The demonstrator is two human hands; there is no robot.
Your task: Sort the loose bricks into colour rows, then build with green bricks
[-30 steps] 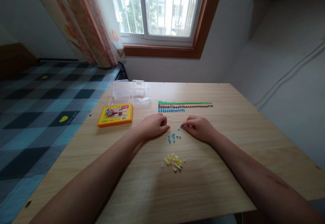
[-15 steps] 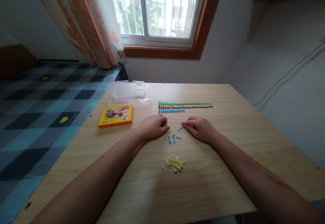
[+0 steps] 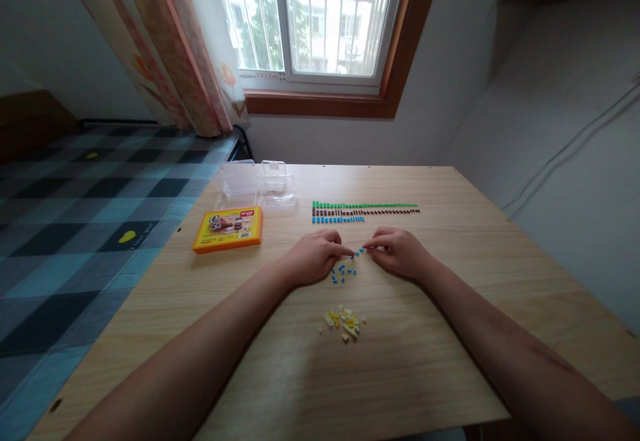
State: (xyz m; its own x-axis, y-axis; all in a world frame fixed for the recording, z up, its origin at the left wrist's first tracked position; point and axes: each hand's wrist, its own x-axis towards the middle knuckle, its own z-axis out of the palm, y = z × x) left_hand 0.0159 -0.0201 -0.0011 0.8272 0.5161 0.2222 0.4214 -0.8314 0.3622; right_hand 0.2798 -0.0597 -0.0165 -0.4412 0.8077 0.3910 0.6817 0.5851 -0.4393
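Observation:
My left hand point(image 3: 314, 254) and my right hand point(image 3: 397, 251) rest on the wooden table point(image 3: 450, 334), fingertips nearly meeting over a small blue piece point(image 3: 358, 252). Both hands are curled in a pinch; what the fingertips hold is too small to make out. Just below them lie several loose blue pieces point(image 3: 341, 273). Nearer to me sits a little heap of yellow pieces point(image 3: 343, 320). Beyond the hands run three neat rows: green point(image 3: 364, 205), brown point(image 3: 365, 211) and a shorter blue row point(image 3: 338, 219).
An orange box point(image 3: 228, 228) lies at the left of the table, with a clear plastic case point(image 3: 256, 184) behind it. A bed with a checked cover point(image 3: 75, 207) stands to the left; a window and curtain are behind.
My left hand has slid right toward the blue piece, so its fingertips now almost touch those of my right hand. The right hand has barely moved.

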